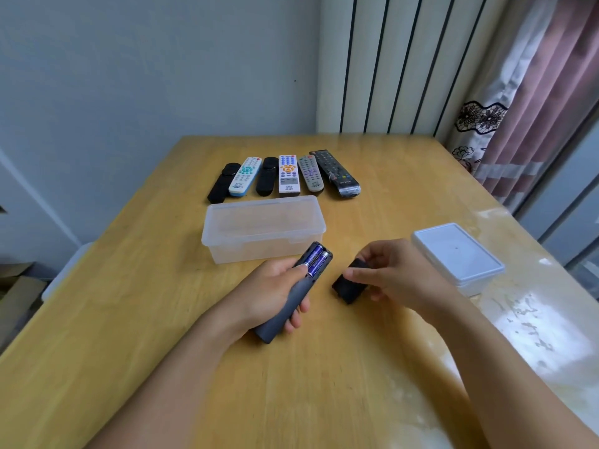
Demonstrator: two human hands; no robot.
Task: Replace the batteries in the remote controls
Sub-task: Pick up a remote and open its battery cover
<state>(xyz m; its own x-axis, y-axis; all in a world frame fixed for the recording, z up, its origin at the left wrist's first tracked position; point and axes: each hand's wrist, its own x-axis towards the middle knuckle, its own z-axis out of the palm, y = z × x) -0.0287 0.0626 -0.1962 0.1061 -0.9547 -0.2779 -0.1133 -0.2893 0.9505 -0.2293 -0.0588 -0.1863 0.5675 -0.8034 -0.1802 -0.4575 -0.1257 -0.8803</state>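
Left hand (275, 293) is wrapped around a grey remote (293, 299), held back-up just in front of the clear plastic box (263, 230). Battery bay open: 2 purple batteries (315, 259) seated side by side. Right hand (389, 275) pinches the black battery cover (350, 283), just right of the remote and near the box's front right corner. Behind the box, 6 remotes (285, 175) lie in a row. A white lidded container (458, 257) sits right of the box.
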